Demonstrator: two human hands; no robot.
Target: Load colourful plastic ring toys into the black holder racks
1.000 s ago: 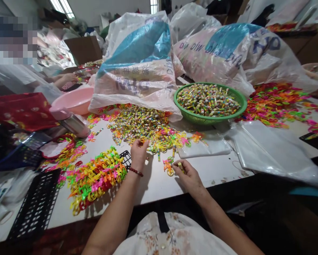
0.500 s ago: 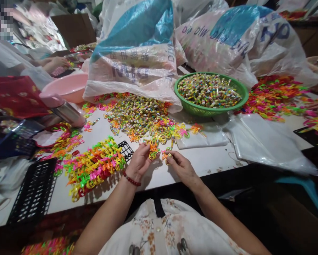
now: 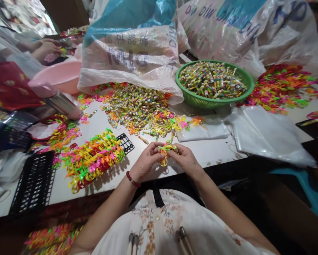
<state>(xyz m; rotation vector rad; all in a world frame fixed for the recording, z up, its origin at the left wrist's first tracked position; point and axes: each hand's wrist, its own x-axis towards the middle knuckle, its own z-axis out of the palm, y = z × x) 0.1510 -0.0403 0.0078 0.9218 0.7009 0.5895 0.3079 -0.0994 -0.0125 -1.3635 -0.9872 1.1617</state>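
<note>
Close together over the table's front edge, my left hand and my right hand both have their fingers closed. Between them is a small bunch of colourful plastic pieces, orange, yellow, green and pink, some with a ring. My left fingers pinch the orange and yellow part, my right fingers the green and yellow part. Just beyond lies a heap of small patterned sticks mixed with bright plastic pieces. A single patterned stick lies near my left hand.
Left stands a black rack covered with colourful plastic pieces, beside another black grid. A green basket holds patterned sticks. Clear plastic bags lie right. Large sacks, a flask and another person's hands are farther back.
My hands have come together, and the pieces they held apart now meet between my fingers. The camera view has shifted slightly.
</note>
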